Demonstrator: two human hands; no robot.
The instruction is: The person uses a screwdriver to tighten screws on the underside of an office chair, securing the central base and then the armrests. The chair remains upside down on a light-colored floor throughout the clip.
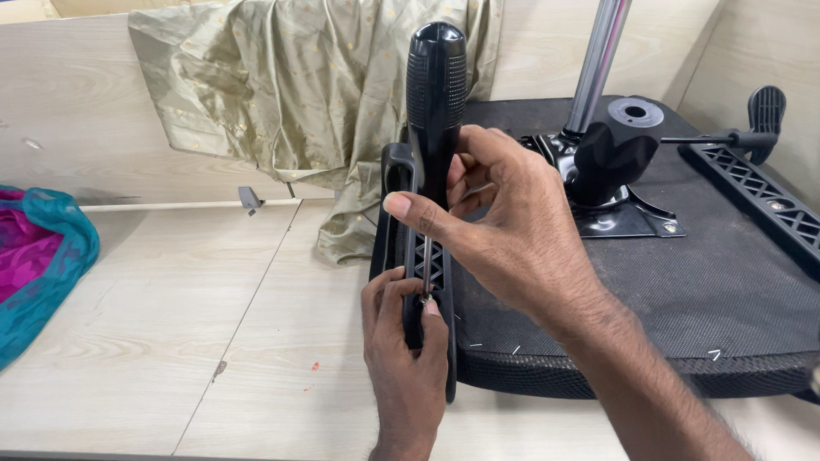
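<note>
From the head camera, the right hand (504, 226) grips the fat black handle of a screwdriver (436, 94), which stands nearly upright with its thin shaft running down to a screw point on the black armrest bracket (427, 256). The left hand (408, 341) is closed around the lower part of that bracket, thumb and forefinger pinched right beside the tip, steadying it. The bracket lies along the left edge of an upturned chair seat (683, 290), which rests on the pale wooden table (171, 324).

To drive the screw well, I judge the shaft should stay square to the bracket, with firm downward pressure so the tip does not jump out. The left fingers sit very close to the tip and could get nicked if it slips.

Around this, the seat's metal mechanism (611, 166) and chrome post (598, 60) rise behind the right hand, near enough to crowd the wrist. A second armrest bracket (760, 192) lies on the far side. A beige cloth (299, 94) hangs behind, and a pink and teal cloth (38, 256) sits well apart at the left.
</note>
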